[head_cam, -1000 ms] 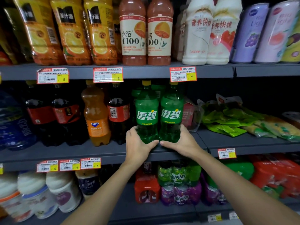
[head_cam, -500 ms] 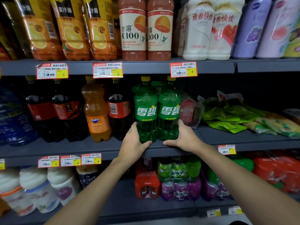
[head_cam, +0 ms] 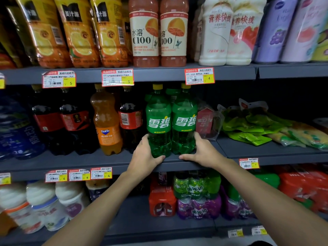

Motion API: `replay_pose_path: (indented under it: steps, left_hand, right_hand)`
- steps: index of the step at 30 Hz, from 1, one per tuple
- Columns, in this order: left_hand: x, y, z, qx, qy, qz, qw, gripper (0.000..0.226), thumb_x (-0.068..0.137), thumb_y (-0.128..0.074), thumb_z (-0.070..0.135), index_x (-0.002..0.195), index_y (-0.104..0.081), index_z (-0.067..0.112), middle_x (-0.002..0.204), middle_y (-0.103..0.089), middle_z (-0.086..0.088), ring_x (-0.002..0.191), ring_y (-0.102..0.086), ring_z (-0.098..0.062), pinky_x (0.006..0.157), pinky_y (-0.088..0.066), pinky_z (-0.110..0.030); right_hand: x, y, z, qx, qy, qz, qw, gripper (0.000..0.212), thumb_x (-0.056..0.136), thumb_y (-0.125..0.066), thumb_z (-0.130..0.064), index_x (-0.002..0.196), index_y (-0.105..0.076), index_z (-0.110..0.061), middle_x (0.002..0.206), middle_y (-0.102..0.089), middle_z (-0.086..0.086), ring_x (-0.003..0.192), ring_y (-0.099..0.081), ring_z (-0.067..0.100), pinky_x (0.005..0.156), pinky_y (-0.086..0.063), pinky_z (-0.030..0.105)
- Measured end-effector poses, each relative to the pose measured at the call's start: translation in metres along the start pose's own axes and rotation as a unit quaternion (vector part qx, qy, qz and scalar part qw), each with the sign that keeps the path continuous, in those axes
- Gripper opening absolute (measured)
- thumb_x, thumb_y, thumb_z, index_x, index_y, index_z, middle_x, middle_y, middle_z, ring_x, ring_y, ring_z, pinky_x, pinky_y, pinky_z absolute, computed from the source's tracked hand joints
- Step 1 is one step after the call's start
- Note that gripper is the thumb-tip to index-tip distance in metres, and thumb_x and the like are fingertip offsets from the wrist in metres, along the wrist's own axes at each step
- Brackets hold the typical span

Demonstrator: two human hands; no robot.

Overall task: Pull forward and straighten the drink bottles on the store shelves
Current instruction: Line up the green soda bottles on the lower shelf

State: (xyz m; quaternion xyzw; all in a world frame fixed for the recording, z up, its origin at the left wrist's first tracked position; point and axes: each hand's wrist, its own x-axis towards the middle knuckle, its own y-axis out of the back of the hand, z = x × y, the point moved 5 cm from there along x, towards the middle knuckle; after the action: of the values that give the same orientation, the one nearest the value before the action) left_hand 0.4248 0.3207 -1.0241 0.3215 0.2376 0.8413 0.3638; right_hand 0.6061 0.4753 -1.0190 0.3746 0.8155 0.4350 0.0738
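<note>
Left hand: the left hand point(head_cam: 143, 155) gripped the lower body of the left Sprite bottle point(head_cam: 158, 121), fingers point(head_cam: 145, 139) curled round its left side, thumb lying across the front by the base.
Right hand: mirror image! The right hand point(head_cam: 204, 153) held the right Sprite bottle point(head_cam: 184, 119) low down, its fingers wrapped round the bottle's right side, thumb stretched along the shelf lip.
Sprite pair: both green bottles stood upright and touching, labels facing out, yellow caps up, at the front edge of the middle shelf point(head_cam: 88, 162), centre of the frame. More green bottles showed behind them.
Left of the pair: a cola bottle point(head_cam: 130, 119) stood just beside the left Sprite bottle, then an orange Fanta bottle point(head_cam: 106, 125), with more dark cola bottles further left.
Right of the pair: a heap of green pouches point(head_cam: 248, 125) lay flat on the next shelf section.
Upper shelf: two C100 bottles point(head_cam: 144, 32) stood right above, with price tags point(head_cam: 199, 76) on the rail.
Lower shelf: shrink-wrapped multipacks point(head_cam: 197, 189) sat beneath the hands, centre low in the frame.
</note>
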Motion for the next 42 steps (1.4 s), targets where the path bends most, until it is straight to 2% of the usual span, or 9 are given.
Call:
replay_pose_path:
  steps: [2,7,13,20,27,31,37,42]
  left_hand:
    - [0.0005,0.001,0.0005,-0.003,-0.008,-0.007,1.0,0.101,0.069,-0.088,0.04,0.148,-0.027,0.023,0.138,-0.052,0.0,0.126,-0.052,-0.017,0.103,-0.047,-0.036]
    - [-0.0018,0.0008,0.001,-0.001,-0.02,0.014,1.0,0.092,0.07,-0.087,0.04,0.144,-0.035,0.025,0.135,-0.055,0.003,0.123,-0.053,-0.016,0.101,-0.047,-0.033]
    - [-0.0036,0.0,-0.0007,-0.003,-0.031,0.027,0.999,0.087,0.071,-0.087,0.039,0.142,-0.039,0.024,0.132,-0.056,0.004,0.122,-0.053,-0.015,0.098,-0.042,-0.024]
    - [-0.0025,-0.0001,-0.0002,0.003,-0.03,0.028,0.999,0.086,0.071,-0.087,0.039,0.141,-0.04,0.023,0.131,-0.057,0.002,0.12,-0.055,-0.016,0.097,-0.044,-0.025]
    - [-0.003,0.0,-0.0016,0.004,-0.028,0.029,0.999,0.085,0.072,-0.087,0.039,0.141,-0.04,0.023,0.129,-0.057,0.004,0.118,-0.055,-0.014,0.093,-0.04,-0.021]
    - [-0.0006,0.0022,-0.0025,0.0,-0.037,0.005,0.999,0.081,0.074,-0.085,0.035,0.141,-0.041,0.025,0.126,-0.061,0.006,0.114,-0.058,-0.011,0.091,-0.042,-0.018]
    - [-0.001,0.0025,-0.0035,0.001,-0.039,0.002,0.999,0.08,0.075,-0.084,0.034,0.141,-0.041,0.025,0.127,-0.061,0.005,0.112,-0.056,-0.008,0.09,-0.041,-0.018]
    - [-0.0004,0.0018,-0.0037,0.002,-0.045,0.002,0.999,0.076,0.075,-0.084,0.034,0.138,-0.042,0.025,0.125,-0.061,0.004,0.114,-0.058,-0.014,0.093,-0.047,-0.025]
  right_hand:
    - [0.0006,0.0012,-0.0002,-0.004,-0.001,-0.014,1.0,0.102,0.054,-0.081,-0.075,0.133,-0.032,-0.033,0.129,-0.06,-0.007,0.107,-0.057,0.006,0.086,-0.047,0.023]
    - [-0.0005,-0.0014,0.0002,-0.006,0.009,-0.003,1.0,0.105,0.057,-0.08,-0.074,0.139,-0.03,-0.031,0.135,-0.058,-0.006,0.118,-0.058,0.013,0.096,-0.049,0.029]
    - [-0.0007,-0.0024,0.0002,-0.002,0.016,0.002,1.0,0.103,0.059,-0.079,-0.074,0.139,-0.031,-0.03,0.134,-0.059,-0.007,0.116,-0.058,0.009,0.094,-0.047,0.023]
    - [-0.0007,-0.0039,0.0023,-0.019,0.02,0.006,1.0,0.097,0.065,-0.074,-0.073,0.14,-0.027,-0.033,0.135,-0.058,-0.007,0.119,-0.058,0.014,0.099,-0.05,0.033]
    - [0.0002,-0.0072,0.0026,-0.012,0.019,0.018,1.0,0.091,0.067,-0.075,-0.066,0.138,-0.028,-0.033,0.133,-0.058,-0.006,0.119,-0.057,0.016,0.099,-0.049,0.036]
    - [-0.0003,-0.0071,0.0034,-0.008,0.021,0.021,1.0,0.095,0.068,-0.075,-0.068,0.141,-0.027,-0.032,0.135,-0.057,-0.006,0.12,-0.056,0.014,0.1,-0.049,0.033]
    - [-0.0012,-0.0075,0.003,0.0,0.019,0.019,1.0,0.099,0.067,-0.075,-0.069,0.143,-0.026,-0.031,0.137,-0.056,-0.007,0.121,-0.056,0.013,0.102,-0.048,0.035]
    - [-0.0024,-0.0068,0.0027,-0.004,0.023,0.016,1.0,0.097,0.069,-0.076,-0.068,0.143,-0.026,-0.03,0.139,-0.055,-0.005,0.122,-0.056,0.014,0.1,-0.048,0.032]
